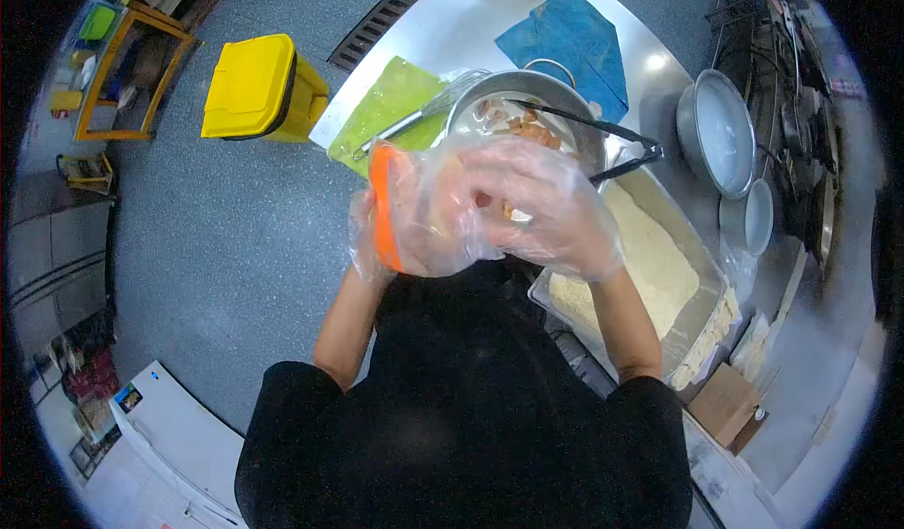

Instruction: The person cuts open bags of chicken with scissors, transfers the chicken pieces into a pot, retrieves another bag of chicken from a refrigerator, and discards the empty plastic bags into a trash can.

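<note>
Both of my hands wear clear plastic gloves. My left hand (365,220) is wrapped around the orange-edged end of a clear plastic container (384,211), which is tilted on its side. My right hand (537,200) curves over the other end, its fingers against the clear body; the glove and glare blur what lies inside. Just beyond my hands stands a metal bowl (456,115) with brown chunks (537,132) and pale pieces in it. Black-handled tongs (603,124) rest across the bowl's right side.
A whisk (405,126) lies on a green cloth (381,105), left of the bowl. Behind the bowl is a blue cloth (574,44). A tray of pale flour or crumbs (650,256) sits at right, metal bowls (716,134) beyond. A yellow bin (250,87) stands on the floor.
</note>
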A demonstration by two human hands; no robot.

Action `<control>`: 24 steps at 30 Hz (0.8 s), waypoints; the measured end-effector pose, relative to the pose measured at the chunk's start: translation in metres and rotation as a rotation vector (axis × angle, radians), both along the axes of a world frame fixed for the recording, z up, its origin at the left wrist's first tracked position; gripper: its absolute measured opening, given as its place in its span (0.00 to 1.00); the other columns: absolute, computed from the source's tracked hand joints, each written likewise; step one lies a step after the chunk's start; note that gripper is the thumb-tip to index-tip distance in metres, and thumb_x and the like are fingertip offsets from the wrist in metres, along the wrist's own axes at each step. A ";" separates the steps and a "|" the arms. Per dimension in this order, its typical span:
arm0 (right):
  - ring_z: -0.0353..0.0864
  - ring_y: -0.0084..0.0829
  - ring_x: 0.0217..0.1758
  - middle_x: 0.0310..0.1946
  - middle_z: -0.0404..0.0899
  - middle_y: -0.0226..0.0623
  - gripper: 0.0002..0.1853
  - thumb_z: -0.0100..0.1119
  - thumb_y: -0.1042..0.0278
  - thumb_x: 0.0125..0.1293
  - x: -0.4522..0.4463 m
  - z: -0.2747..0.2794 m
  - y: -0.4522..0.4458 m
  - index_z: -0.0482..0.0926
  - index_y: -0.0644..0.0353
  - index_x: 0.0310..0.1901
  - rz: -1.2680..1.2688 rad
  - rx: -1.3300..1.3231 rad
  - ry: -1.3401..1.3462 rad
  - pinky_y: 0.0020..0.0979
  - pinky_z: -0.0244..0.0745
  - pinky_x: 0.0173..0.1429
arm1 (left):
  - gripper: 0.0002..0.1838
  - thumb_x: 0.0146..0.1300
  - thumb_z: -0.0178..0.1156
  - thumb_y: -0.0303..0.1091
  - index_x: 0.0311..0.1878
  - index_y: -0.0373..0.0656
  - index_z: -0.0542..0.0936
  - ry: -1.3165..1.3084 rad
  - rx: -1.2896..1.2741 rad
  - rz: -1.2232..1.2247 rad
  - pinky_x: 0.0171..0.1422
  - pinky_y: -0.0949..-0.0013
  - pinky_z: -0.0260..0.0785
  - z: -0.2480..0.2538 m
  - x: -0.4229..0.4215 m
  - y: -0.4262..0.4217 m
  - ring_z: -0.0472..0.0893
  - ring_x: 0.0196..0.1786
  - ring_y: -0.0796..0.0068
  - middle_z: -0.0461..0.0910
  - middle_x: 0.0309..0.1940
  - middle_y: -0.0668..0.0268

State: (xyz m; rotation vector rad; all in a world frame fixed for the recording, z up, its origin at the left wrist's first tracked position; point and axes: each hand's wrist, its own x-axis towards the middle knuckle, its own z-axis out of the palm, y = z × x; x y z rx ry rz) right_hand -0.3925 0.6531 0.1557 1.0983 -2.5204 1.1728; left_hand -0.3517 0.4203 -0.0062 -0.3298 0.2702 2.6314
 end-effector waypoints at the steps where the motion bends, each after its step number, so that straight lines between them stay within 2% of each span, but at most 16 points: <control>1: 0.81 0.45 0.47 0.44 0.82 0.42 0.16 0.68 0.65 0.54 0.000 -0.003 0.000 0.82 0.58 0.45 -0.014 -0.025 -0.037 0.41 0.77 0.54 | 0.38 0.57 0.61 0.52 0.68 0.41 0.66 -0.034 -0.014 0.018 0.73 0.50 0.61 0.011 0.003 0.006 0.73 0.65 0.54 0.71 0.64 0.52; 3: 0.81 0.47 0.44 0.41 0.82 0.43 0.16 0.68 0.64 0.54 0.001 -0.009 -0.001 0.81 0.59 0.45 -0.027 -0.076 -0.115 0.41 0.76 0.51 | 0.37 0.59 0.59 0.51 0.68 0.41 0.66 -0.050 -0.038 -0.028 0.74 0.50 0.60 0.018 -0.002 0.007 0.72 0.65 0.54 0.71 0.64 0.52; 6: 0.80 0.49 0.41 0.37 0.81 0.45 0.15 0.67 0.64 0.56 0.004 -0.022 0.004 0.80 0.61 0.43 -0.042 -0.123 -0.529 0.41 0.75 0.47 | 0.36 0.61 0.58 0.49 0.69 0.41 0.64 -0.043 0.025 -0.063 0.74 0.51 0.59 0.008 0.003 0.006 0.71 0.65 0.54 0.71 0.64 0.52; 7: 0.80 0.49 0.40 0.36 0.81 0.46 0.14 0.67 0.64 0.56 0.004 -0.021 0.005 0.80 0.61 0.42 -0.035 -0.050 -0.528 0.40 0.75 0.46 | 0.36 0.61 0.57 0.49 0.69 0.41 0.64 -0.036 0.063 -0.075 0.74 0.51 0.59 0.008 0.004 0.006 0.71 0.66 0.54 0.71 0.64 0.51; 9: 0.80 0.50 0.39 0.34 0.80 0.47 0.13 0.66 0.64 0.57 0.005 -0.018 0.008 0.80 0.62 0.40 -0.032 0.092 -0.528 0.40 0.74 0.44 | 0.37 0.61 0.58 0.49 0.70 0.40 0.63 -0.065 -0.059 -0.053 0.73 0.50 0.61 0.009 0.002 0.009 0.71 0.65 0.53 0.70 0.64 0.51; 15: 0.79 0.51 0.35 0.30 0.79 0.47 0.11 0.65 0.63 0.57 0.016 -0.029 0.002 0.80 0.62 0.34 -0.241 -0.118 -0.316 0.42 0.73 0.41 | 0.38 0.60 0.61 0.48 0.70 0.39 0.61 -0.049 -0.218 -0.001 0.70 0.49 0.65 0.020 -0.001 0.021 0.72 0.64 0.51 0.70 0.63 0.50; 18: 0.81 0.47 0.38 0.34 0.80 0.49 0.11 0.64 0.64 0.59 0.020 -0.031 0.002 0.81 0.62 0.39 -0.272 -0.095 -0.338 0.39 0.75 0.44 | 0.39 0.60 0.62 0.47 0.70 0.38 0.61 -0.026 -0.230 -0.002 0.70 0.48 0.66 0.031 -0.003 0.026 0.73 0.64 0.51 0.70 0.63 0.50; 21: 0.84 0.36 0.42 0.39 0.83 0.47 0.12 0.63 0.65 0.62 0.020 -0.018 0.002 0.82 0.62 0.44 -0.338 -0.240 -0.720 0.33 0.76 0.47 | 0.39 0.60 0.61 0.47 0.70 0.38 0.60 -0.024 -0.265 -0.009 0.70 0.48 0.66 0.043 -0.005 0.027 0.73 0.64 0.52 0.70 0.63 0.50; 24: 0.83 0.28 0.44 0.41 0.84 0.43 0.14 0.63 0.64 0.64 0.020 -0.032 0.012 0.82 0.64 0.47 -0.298 -0.489 -0.800 0.29 0.76 0.49 | 0.39 0.60 0.61 0.47 0.70 0.38 0.60 -0.022 -0.292 0.013 0.69 0.49 0.67 0.047 -0.010 0.031 0.72 0.65 0.52 0.70 0.62 0.50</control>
